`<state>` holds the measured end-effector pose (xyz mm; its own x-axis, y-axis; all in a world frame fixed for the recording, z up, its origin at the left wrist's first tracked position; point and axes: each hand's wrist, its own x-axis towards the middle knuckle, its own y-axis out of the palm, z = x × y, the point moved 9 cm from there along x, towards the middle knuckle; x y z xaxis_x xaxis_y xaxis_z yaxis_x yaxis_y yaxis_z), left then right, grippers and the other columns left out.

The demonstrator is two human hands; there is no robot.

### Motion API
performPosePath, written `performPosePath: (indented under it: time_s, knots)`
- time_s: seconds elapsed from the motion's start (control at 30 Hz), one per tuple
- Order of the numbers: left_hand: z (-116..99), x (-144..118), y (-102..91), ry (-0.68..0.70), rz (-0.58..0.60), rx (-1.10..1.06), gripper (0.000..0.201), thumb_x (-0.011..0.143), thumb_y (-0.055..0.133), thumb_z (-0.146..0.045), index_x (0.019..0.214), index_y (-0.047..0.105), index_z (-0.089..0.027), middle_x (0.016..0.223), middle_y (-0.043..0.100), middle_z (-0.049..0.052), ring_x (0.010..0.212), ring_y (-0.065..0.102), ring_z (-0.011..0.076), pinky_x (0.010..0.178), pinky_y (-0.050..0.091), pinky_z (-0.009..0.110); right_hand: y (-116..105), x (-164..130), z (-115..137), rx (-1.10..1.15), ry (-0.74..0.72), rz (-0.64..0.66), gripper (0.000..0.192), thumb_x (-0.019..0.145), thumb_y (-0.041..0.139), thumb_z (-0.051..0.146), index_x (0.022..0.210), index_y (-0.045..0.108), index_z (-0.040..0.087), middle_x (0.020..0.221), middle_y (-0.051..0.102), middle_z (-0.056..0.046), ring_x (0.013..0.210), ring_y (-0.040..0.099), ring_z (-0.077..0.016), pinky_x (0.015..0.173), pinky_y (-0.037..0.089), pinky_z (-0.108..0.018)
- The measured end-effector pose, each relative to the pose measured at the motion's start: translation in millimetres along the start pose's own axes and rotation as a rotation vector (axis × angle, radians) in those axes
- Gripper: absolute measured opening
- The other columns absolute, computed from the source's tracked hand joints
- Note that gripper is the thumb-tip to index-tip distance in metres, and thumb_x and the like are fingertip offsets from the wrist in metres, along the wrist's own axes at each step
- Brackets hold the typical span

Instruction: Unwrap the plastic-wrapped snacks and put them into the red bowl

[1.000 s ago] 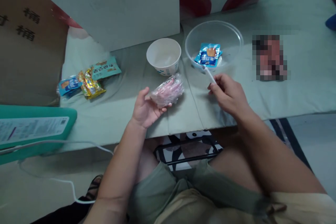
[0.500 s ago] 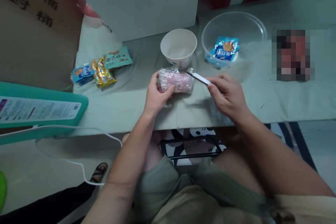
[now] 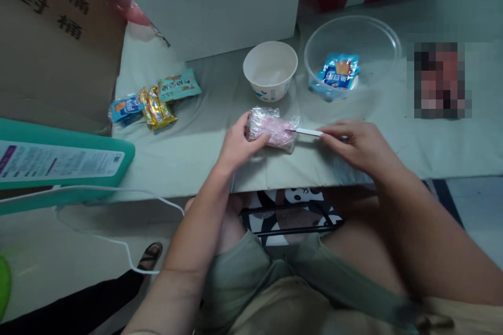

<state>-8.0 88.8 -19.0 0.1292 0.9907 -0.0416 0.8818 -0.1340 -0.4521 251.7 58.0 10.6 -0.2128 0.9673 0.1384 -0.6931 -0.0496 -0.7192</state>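
Observation:
A pink bundle wrapped in clear plastic film (image 3: pixel 275 131) is near the front of the table, gripped from its left side by my left hand (image 3: pixel 245 144), thumb across the front. My right hand (image 3: pixel 353 144) pinches a slim tool with a white handle (image 3: pixel 308 132) and a dark, thin tip, which looks like a small knife. Its tip touches the wrapped bundle on the right part of its top. Just behind the bundle stands a white paper bowl (image 3: pixel 271 70) with blue print low on its side; its inside shows nothing.
A clear round plastic tub (image 3: pixel 393 36) with blue snack packets (image 3: pixel 340 72) stands behind my right hand. Several snack packets (image 3: pixel 157 107) lie to the left, near a green container (image 3: pixel 126 152) and a cardboard box (image 3: pixel 58 73). A white cable (image 3: pixel 149 193) hangs over the table's front edge.
The knife-like tool has swung flatter, and its tip has moved from the bundle's upper right corner onto its wrap. The bundle has tilted and sits slightly farther from the bowl.

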Motion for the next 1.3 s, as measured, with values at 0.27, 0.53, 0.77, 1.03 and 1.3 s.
performPosePath:
  time_s: [0.27, 0.53, 0.77, 1.03, 1.3]
  knots:
    - [-3.6, 2.4, -36.5, 0.177, -0.245, 0.222, 0.077, 0.072, 0.082, -0.051, 0.137, 0.056, -0.02, 0.14, 0.059, 0.016, 0.126, 0.06, 0.0311, 0.105, 0.05, 0.043, -46.8, -8.4, -36.7, -0.357, 0.288, -0.107, 0.022, 0.088, 0.059, 0.029, 0.102, 0.075, 0.021, 0.101, 0.073, -0.016, 0.094, 0.067, -0.0347, 0.081, 0.047, -0.049]
    - [-14.5, 2.8, -29.0, 0.066, -0.293, 0.039, 0.007, 0.083, 0.063, -0.027, 0.081, 0.064, -0.02, 0.074, 0.064, 0.0, 0.065, 0.059, 0.0128, 0.063, 0.048, 0.025, -6.4, 5.1, 24.1, -0.253, -0.048, -0.067, 0.045, 0.086, 0.055, 0.027, 0.129, 0.063, 0.017, 0.13, 0.065, -0.019, 0.125, 0.058, -0.0365, 0.102, 0.044, -0.052]
    - [14.3, -2.4, -40.6, -0.264, -0.252, -0.391, 0.016, 0.071, 0.058, -0.015, 0.084, 0.054, -0.024, 0.057, 0.059, -0.007, 0.039, 0.053, 0.0103, 0.037, 0.031, 0.02, 37.3, 4.5, 61.6, -0.116, -0.288, 0.151, 0.046, 0.084, 0.053, 0.017, 0.127, 0.069, 0.021, 0.107, 0.073, -0.012, 0.101, 0.066, -0.0298, 0.089, 0.047, -0.046]
    - [30.7, -8.5, -78.5, -0.302, -0.391, -0.048, 0.016, 0.067, 0.051, -0.007, 0.057, 0.049, -0.02, 0.048, 0.053, -0.004, 0.042, 0.05, 0.0099, 0.042, 0.033, 0.021, -9.5, 2.7, 23.2, -0.194, -0.189, -0.003, 0.025, 0.078, 0.055, 0.015, 0.075, 0.077, 0.027, 0.093, 0.071, -0.007, 0.097, 0.065, -0.0294, 0.092, 0.047, -0.051]
    - [-34.5, -15.4, -59.0, 0.436, -0.271, 0.333, 0.031, 0.081, 0.068, -0.037, 0.108, 0.069, -0.021, 0.124, 0.07, 0.009, 0.12, 0.064, 0.0261, 0.102, 0.052, 0.041, -24.2, -1.2, 41.0, -0.048, -0.157, -0.194, 0.039, 0.079, 0.051, 0.015, 0.112, 0.071, 0.025, 0.121, 0.072, -0.008, 0.117, 0.066, -0.0299, 0.101, 0.052, -0.05]
